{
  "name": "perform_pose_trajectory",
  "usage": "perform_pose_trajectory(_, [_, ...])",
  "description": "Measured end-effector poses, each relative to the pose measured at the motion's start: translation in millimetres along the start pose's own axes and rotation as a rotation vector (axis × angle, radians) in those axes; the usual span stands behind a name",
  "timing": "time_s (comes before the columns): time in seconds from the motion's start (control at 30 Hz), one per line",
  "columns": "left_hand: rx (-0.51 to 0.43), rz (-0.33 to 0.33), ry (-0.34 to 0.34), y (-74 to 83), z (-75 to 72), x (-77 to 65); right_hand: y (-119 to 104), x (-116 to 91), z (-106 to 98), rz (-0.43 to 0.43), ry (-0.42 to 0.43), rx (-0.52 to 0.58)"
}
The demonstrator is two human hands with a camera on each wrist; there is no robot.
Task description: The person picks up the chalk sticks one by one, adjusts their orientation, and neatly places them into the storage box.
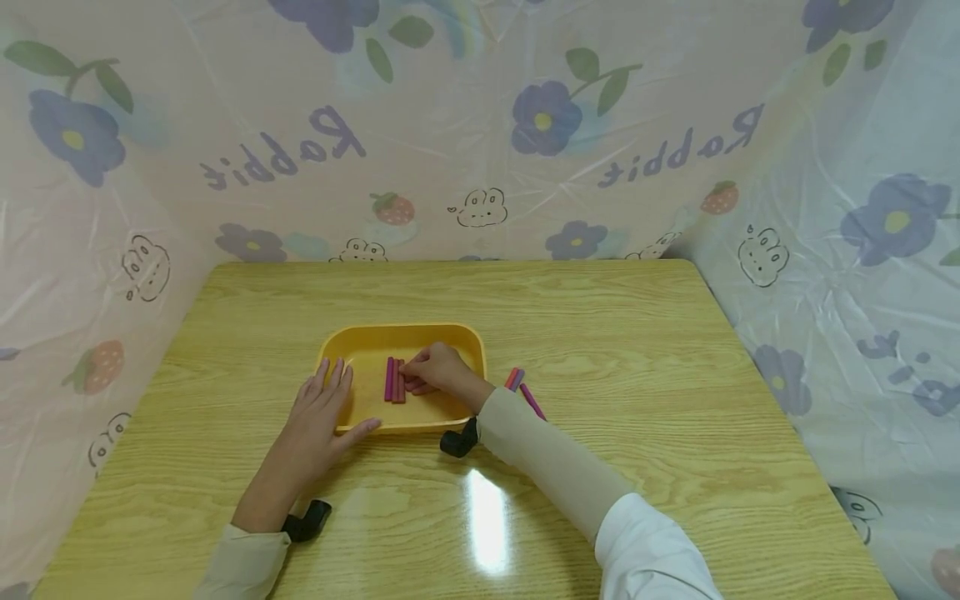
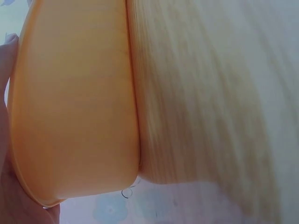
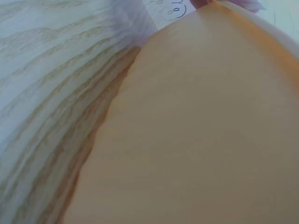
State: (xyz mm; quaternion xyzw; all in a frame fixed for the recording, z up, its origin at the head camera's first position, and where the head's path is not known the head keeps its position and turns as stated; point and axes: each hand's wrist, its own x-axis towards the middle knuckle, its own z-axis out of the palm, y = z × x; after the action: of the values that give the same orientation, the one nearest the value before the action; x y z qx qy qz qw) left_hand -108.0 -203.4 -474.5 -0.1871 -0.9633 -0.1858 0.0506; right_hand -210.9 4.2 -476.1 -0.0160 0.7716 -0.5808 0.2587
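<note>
A shallow yellow plastic tray (image 1: 360,350) sits on the table. Inside it lie slim coloured sticks side by side: a purple stick (image 1: 389,380) on the left and reddish-brown sticks (image 1: 399,385) next to it. My right hand (image 1: 442,369) reaches into the tray, its thumb and fingers pinching a reddish stick at the row's right side; the fingers partly hide it. With fingers spread and fairly straight, my left hand (image 1: 318,417) rests over the tray's left end, thumb along the near rim. The left wrist view shows the tray's outer wall (image 2: 74,102) close up.
Right of the tray, partly behind my right forearm, lie an orange-red stick (image 1: 512,378), a bluish-purple stick (image 1: 518,380) and a magenta stick (image 1: 532,402). The wood-grain table (image 1: 637,358) ends at a patterned curtain (image 1: 450,150) behind and at the sides.
</note>
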Motion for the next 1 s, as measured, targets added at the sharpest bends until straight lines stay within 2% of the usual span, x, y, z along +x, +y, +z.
perform_pose_trajectory(0.27, [0.011, -0.004, -0.011, -1.0, 1.0, 1.0, -2.4, -1.7, -1.7, 0.014, -0.019, -0.008])
perform_pose_trajectory(0.5, [0.011, -0.003, -0.006, -0.1, 0.4, 2.2, -4.5, -3.3, -3.0, 0.012, -0.017, -0.066])
perform_pose_trajectory(0.63, [0.012, -0.005, -0.010, -0.2, 0.8, 2.4, -8.4, -7.9, -6.0, -0.006, -0.023, -0.123])
perform_pose_trajectory(0.77, [0.007, -0.005, -0.015, -0.4, 1.1, 2.1, -14.1, -15.6, -12.5, -0.068, -0.008, -0.192])
perform_pose_trajectory(1.0, [0.007, -0.005, -0.003, 0.9, -0.1, 0.5, -25.2, -34.1, -32.9, -0.148, -0.054, -0.088])
